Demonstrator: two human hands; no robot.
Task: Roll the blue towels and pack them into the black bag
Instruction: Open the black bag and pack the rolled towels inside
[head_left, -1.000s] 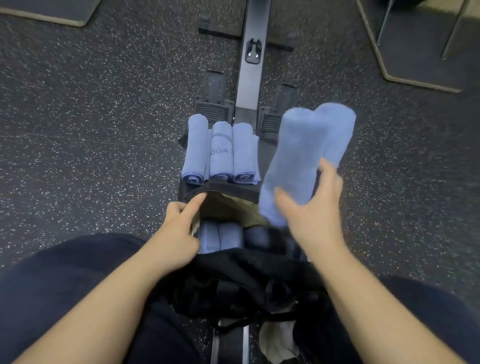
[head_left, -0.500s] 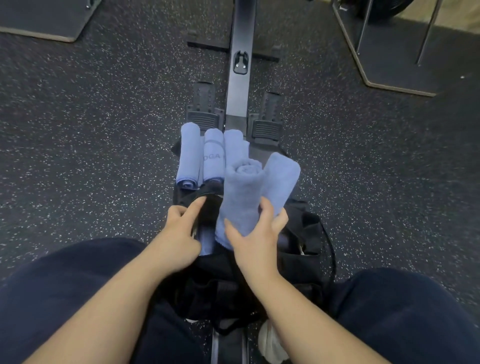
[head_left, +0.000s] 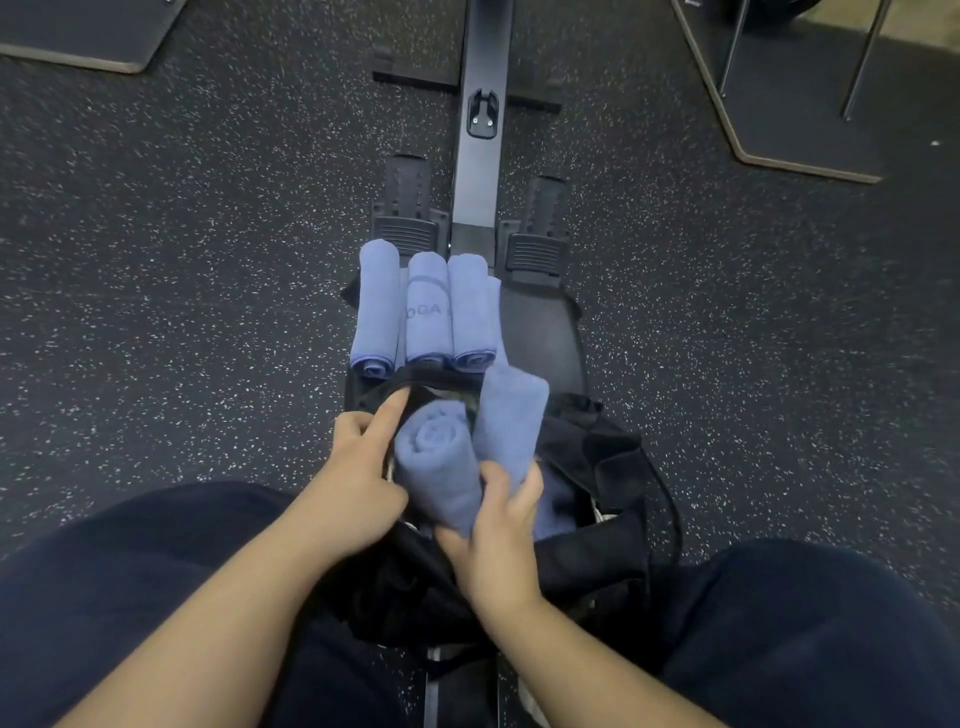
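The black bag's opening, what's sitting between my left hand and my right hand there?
In the head view, a rolled blue towel stands end-up in the black bag, between the left hand and the right hand, which grips it.

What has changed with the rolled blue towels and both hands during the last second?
The right hand brought the two rolled blue towels down from above the seat into the open black fabric bag, keeping its grip on them. The left hand still holds the bag's rim open. Three rolled blue towels beyond the bag stayed put.
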